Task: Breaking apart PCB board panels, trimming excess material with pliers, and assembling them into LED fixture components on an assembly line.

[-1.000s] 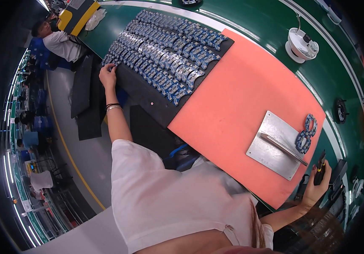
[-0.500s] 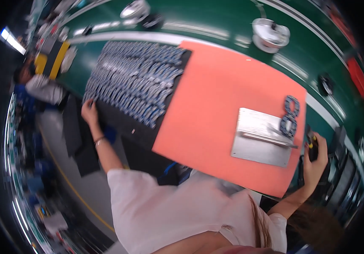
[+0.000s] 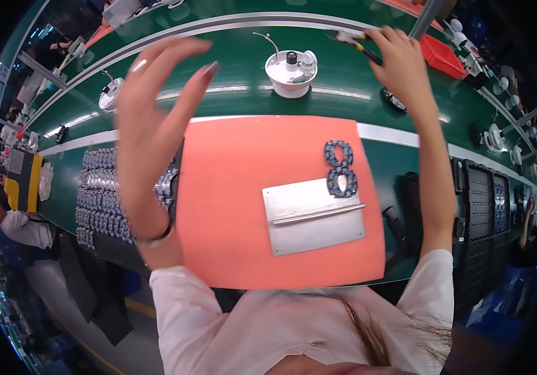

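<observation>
Head view: both hands raised over green bench
Left hand [image 3: 149, 119]: fingers spread, holding nothing, above tray of blue parts [image 3: 103, 194]
Right hand [image 3: 402, 59]: pinching black-and-yellow tool [image 3: 361, 47] at far edge
Mat [image 3: 231, 206]: orange, carries metal plate [image 3: 314, 215], two blue rings [image 3: 340, 169] touching plate's top-right corner
White fixture [image 3: 291, 72]: beyond mat

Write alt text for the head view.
Both hands are raised over a green conveyor belt: the left hand open and empty, the right hand gripping a dark slim tool. Below lie an orange rectangular mat and a grey metal plate.
</observation>
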Available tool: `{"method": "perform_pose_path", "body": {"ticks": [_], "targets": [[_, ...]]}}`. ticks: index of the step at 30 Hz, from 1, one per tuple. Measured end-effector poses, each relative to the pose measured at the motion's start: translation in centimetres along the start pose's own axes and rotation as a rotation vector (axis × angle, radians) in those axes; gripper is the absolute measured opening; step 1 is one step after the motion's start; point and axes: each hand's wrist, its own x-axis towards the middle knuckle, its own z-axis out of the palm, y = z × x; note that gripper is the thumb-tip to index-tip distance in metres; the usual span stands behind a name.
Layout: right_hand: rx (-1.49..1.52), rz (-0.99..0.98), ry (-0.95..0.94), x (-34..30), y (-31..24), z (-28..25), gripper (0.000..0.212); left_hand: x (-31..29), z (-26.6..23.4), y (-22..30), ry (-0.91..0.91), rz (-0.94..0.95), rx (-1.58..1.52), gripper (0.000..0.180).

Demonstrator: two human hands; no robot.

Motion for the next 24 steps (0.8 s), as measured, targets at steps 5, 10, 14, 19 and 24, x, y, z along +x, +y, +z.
{"method": "perform_pose_path", "body": {"ticks": [5, 10, 14, 19, 24], "targets": [[-0.167, -0.113, -0.135, 5.8, -1.1, 10.0, 0.042, 1.6, 14.4, -12.5, -0.065, -0.294, 0.213, 0.039], [-0.052, -0.356, -0.175, 5.6, 0.8, 15.1, 0.031, 0.4, 23.3, -15.4, -0.224, -0.474, 0.292, 0.033], [-0.02, -0.402, -0.193, 5.4, 0.6, 15.9, 0.029, 0.6, 25.1, -16.7, -0.388, -0.533, 0.116, 0.029], [-0.093, -0.487, -0.254, 5.7, 0.7, 15.9, 0.027, 1.7, 27.2, -18.2, -0.137, -0.335, -0.13, 0.017], [-0.104, -0.512, -0.316, 5.8, 0.7, 16.0, 0.029, 3.3, 28.5, -17.9, -0.105, -0.353, -0.18, 0.016]]}}
